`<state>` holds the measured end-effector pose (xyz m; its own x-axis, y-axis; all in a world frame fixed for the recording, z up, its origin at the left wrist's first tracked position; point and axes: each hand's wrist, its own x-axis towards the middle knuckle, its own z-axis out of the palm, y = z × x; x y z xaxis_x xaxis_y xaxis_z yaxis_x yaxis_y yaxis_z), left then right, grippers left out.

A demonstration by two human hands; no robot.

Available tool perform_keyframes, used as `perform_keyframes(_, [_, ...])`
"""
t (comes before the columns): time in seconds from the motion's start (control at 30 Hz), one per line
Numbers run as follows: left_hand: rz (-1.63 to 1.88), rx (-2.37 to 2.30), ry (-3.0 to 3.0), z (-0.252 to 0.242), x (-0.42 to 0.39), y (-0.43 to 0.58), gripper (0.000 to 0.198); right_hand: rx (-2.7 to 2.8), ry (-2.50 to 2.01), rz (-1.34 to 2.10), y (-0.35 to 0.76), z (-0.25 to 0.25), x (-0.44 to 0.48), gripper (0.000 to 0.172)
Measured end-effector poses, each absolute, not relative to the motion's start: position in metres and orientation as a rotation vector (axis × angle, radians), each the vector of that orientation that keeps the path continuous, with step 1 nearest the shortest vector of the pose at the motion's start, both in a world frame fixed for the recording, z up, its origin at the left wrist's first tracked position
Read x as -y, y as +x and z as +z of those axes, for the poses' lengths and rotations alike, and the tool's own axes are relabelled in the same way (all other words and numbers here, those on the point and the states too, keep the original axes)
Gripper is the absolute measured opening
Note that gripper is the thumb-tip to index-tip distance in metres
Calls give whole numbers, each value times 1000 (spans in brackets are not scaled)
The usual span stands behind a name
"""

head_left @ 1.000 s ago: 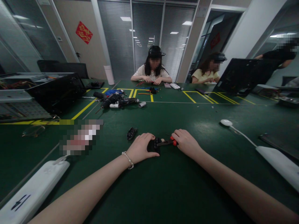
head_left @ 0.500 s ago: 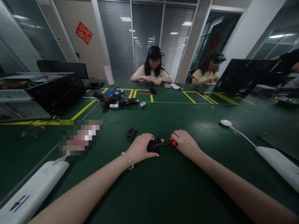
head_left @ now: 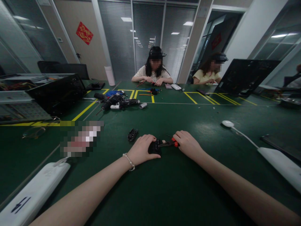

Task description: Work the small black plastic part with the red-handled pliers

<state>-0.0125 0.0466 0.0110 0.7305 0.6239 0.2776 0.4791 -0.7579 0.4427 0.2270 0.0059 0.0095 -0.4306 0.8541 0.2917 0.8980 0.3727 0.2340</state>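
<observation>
Red-handled pliers with slim dark metal jaws (head_left: pixel 169 143) sit in my right grip (head_left: pixel 187 142), the fingers closed about the handles; the tips point across to my left and lie over a flat black rectangular piece (head_left: pixel 154 150), though whether they pinch anything is too small for me to tell. My left grip (head_left: pixel 141 148) holds that piece down on the dark green tabletop (head_left: pixel 199 194), thumb along its near edge and fingers at its far edge; a pale beaded bracelet (head_left: pixel 131 165) circles that wrist. Just beyond my left knuckles lies a small black ribbed part (head_left: pixel 132 135), apart from the piece; farther off, toward the left, are a black drill-like tool (head_left: pixel 110 102) among dark and blue items, and a short silver-grey cylinder (head_left: pixel 143 105). White flat casings flank my forearms, one with handwritten black marks (head_left: pixel 35 191) on the left, the other (head_left: pixel 278 164) on the right, corded to a white rounded disc (head_left: pixel 227 124); a person in a pale top (head_left: pixel 152 73) sits opposite.
</observation>
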Motion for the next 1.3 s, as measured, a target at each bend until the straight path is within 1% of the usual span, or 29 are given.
perform_keyframes(0.3, [626, -838, 2613, 11, -47, -11, 56, 2505, -1619, -545, 223, 11, -5, 25])
perform_keyframes(0.63, [601, -834, 2604, 11, -47, -12, 56, 2536, -1607, -478, 227, 13, -7, 26])
perform_keyframes(0.77, [607, -829, 2605, 12, -47, -12, 56, 2526, -1612, -494, 227, 12, -6, 24])
perform_keyframes(1.3, [590, -835, 2612, 12, -47, -12, 55, 2499, -1597, -604, 224, 11, -3, 28])
